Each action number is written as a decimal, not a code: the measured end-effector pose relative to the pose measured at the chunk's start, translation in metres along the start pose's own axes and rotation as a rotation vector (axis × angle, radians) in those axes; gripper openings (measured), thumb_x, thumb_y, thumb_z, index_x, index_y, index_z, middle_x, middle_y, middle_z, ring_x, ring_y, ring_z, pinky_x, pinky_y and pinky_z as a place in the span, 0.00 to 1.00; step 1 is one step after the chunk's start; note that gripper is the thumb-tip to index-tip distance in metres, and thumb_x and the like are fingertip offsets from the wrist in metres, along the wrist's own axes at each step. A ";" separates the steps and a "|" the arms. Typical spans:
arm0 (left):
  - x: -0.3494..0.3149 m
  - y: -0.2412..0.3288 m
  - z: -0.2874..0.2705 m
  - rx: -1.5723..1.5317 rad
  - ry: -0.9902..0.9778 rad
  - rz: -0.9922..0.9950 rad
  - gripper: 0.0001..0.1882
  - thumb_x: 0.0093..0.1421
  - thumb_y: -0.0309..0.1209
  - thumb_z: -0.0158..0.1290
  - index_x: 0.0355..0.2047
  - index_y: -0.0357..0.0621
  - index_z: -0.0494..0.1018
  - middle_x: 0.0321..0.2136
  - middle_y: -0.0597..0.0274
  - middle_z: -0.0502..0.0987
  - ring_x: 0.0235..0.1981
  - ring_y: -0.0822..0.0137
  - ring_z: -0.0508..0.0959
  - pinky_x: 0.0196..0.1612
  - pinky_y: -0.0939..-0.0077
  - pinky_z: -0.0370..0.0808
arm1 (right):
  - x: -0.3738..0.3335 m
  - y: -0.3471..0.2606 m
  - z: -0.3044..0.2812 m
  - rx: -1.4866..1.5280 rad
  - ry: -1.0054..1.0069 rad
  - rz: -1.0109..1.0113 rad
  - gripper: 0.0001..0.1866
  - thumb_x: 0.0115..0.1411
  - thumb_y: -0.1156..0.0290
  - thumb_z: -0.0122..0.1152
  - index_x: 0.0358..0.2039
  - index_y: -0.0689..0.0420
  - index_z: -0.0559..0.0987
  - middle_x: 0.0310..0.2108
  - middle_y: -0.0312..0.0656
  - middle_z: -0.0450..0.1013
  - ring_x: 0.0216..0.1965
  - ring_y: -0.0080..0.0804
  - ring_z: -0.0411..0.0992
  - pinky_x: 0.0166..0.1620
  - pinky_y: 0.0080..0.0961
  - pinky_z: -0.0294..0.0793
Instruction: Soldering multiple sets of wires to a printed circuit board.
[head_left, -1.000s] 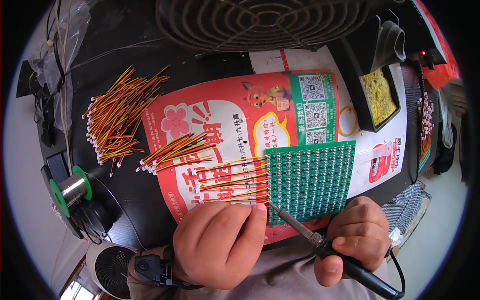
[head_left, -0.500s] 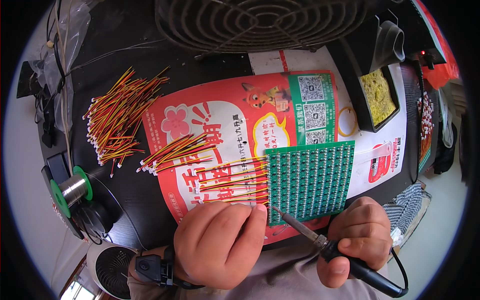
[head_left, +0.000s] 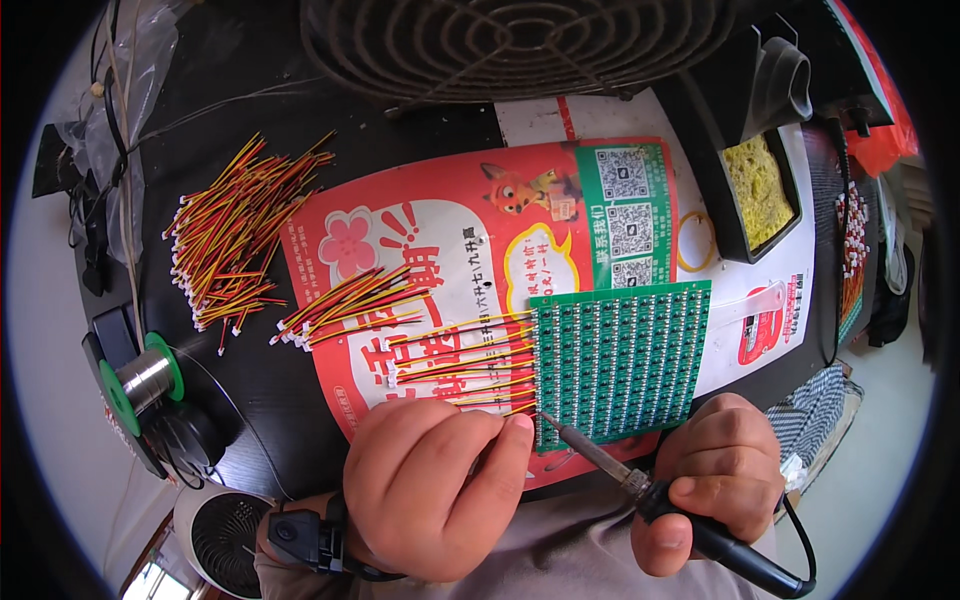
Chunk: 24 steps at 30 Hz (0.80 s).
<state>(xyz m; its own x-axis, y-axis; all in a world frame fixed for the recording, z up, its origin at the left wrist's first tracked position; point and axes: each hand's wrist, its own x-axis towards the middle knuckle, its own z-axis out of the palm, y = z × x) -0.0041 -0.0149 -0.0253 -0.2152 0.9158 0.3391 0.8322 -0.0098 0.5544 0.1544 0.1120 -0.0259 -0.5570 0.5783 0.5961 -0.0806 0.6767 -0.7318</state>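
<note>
A green circuit board panel with rows of tiny parts lies in front of me. Several red, black and yellow wires reach its left edge from the left. My left hand is closed in a pinch at the lowest wires, close to the board's lower left corner; its fingertips partly hide them. In my right hand is a soldering iron, gripped by its black handle. The iron's tip meets the board's left edge just right of my left fingertips. Whether it touches a wire end is too small to tell.
Loose wires with white connectors form a large pile and a smaller bunch at left. A solder spool stands beyond them. A fan grille is at the back, a yellow sponge in its holder at right. A red poster lies beneath.
My left hand has shifted very slightly left, and the iron's tip has moved a touch the same way. A red light on the black box at the right no longer shows.
</note>
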 end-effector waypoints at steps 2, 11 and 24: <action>0.000 -0.002 -0.001 0.010 -0.022 0.021 0.13 0.41 0.24 0.59 0.31 0.36 0.78 0.26 0.60 0.75 0.25 0.63 0.74 0.24 0.71 0.72 | 0.000 0.000 0.000 -0.004 -0.007 -0.002 0.12 0.47 0.63 0.60 0.21 0.58 0.70 0.12 0.31 0.60 0.13 0.23 0.60 0.17 0.21 0.51; 0.001 -0.003 0.000 0.000 -0.025 0.043 0.14 0.41 0.24 0.58 0.32 0.34 0.78 0.26 0.59 0.75 0.25 0.63 0.74 0.24 0.71 0.72 | 0.002 0.000 -0.001 -0.004 -0.024 -0.002 0.11 0.47 0.64 0.60 0.21 0.58 0.71 0.11 0.30 0.61 0.13 0.22 0.60 0.16 0.20 0.51; 0.001 0.000 0.000 -0.025 -0.016 0.004 0.18 0.36 0.18 0.60 0.33 0.37 0.80 0.24 0.59 0.75 0.23 0.62 0.73 0.23 0.72 0.68 | 0.003 -0.002 0.009 -0.021 0.081 -0.009 0.12 0.50 0.63 0.59 0.23 0.58 0.70 0.12 0.32 0.60 0.13 0.23 0.58 0.17 0.21 0.51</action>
<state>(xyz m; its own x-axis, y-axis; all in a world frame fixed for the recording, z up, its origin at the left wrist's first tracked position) -0.0040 -0.0135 -0.0249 -0.2036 0.9221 0.3291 0.8199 -0.0231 0.5721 0.1455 0.1087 -0.0259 -0.4873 0.6068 0.6280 -0.0671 0.6910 -0.7197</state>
